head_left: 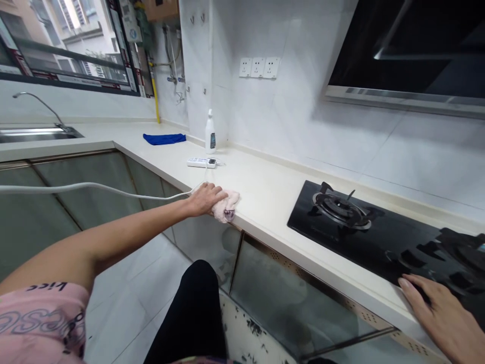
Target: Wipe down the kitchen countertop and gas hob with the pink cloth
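Note:
My left hand (204, 198) reaches out to the front edge of the white countertop (265, 192) and presses a crumpled pink cloth (226, 206) against it, fingers curled over the cloth. My right hand (439, 309) lies flat with fingers stretched out on the near edge of the black gas stove (379, 237), at the lower right. It holds nothing.
A white power strip (201, 162) with its cable (94, 188), a white bottle (210, 132) and a blue cloth (164, 138) lie further along the counter. A sink with faucet (38, 132) is at the far left, a range hood (409, 50) above the stove. Glass cabinet doors (295, 303) run below.

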Demonstrator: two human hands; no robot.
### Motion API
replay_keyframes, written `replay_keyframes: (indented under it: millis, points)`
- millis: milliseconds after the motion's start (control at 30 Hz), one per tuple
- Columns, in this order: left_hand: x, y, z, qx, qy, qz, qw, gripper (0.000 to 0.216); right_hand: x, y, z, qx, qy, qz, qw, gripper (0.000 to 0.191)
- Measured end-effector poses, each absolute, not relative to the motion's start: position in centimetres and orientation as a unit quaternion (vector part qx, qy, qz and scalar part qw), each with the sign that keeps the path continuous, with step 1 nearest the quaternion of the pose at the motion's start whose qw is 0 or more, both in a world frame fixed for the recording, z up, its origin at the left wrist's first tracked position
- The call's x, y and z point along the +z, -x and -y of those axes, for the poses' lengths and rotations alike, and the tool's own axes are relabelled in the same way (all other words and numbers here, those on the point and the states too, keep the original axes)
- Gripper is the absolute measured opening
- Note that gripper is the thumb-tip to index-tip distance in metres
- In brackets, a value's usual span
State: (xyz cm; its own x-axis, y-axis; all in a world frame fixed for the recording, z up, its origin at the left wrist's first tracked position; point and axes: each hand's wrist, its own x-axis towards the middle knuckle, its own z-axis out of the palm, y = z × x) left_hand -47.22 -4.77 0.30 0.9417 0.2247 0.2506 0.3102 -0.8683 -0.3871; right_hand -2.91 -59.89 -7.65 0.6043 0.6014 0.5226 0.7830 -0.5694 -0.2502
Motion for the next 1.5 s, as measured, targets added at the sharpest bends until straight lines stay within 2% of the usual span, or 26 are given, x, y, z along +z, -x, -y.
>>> replay_keyframes:
  millis: [100,333,600,700,833,967,1067,1200,1500]
  points:
    - [0.2,44.3,8.7,-0.119,0.964,0.091,0.220,0.070,-7.3,3.5,59.4,-0.149,0.881,0.374,0.247,0.066]
    - [-0.2,38.4,16.3,-0.138,0.961,0.018,0.240,0.063,-5.8,5.4,58.6,-0.151,0.898,0.347,0.226,0.075]
    - [-1.9,30.1,27.2,-0.256,0.945,-0.095,0.180,0.029,-5.7,5.7,58.3,-0.172,0.896,0.352,0.211,0.070]
    - [-2.6,26.4,32.1,-0.294,0.934,-0.131,0.157,0.025,-5.6,5.9,58.3,-0.179,0.893,0.359,0.204,0.068]
    - [-3.2,22.1,38.6,-0.320,0.922,-0.176,0.130,0.024,-5.6,5.3,59.1,-0.151,0.884,0.364,0.250,0.066]
    - [-3.8,20.0,42.2,-0.376,0.898,-0.174,0.149,0.027,-5.9,4.1,60.1,-0.111,0.877,0.359,0.298,0.070]
    - [-4.1,20.4,41.9,-0.372,0.896,-0.171,0.173,0.032,-6.1,3.8,60.5,-0.114,0.868,0.378,0.302,0.069]
    - [-4.5,23.0,37.5,-0.349,0.904,-0.177,0.171,0.037,-6.3,4.0,60.5,-0.117,0.868,0.389,0.285,0.067]
    - [-3.7,35.8,17.5,-0.271,0.943,-0.093,0.171,0.035,-6.3,3.9,60.2,-0.107,0.876,0.376,0.283,0.068]
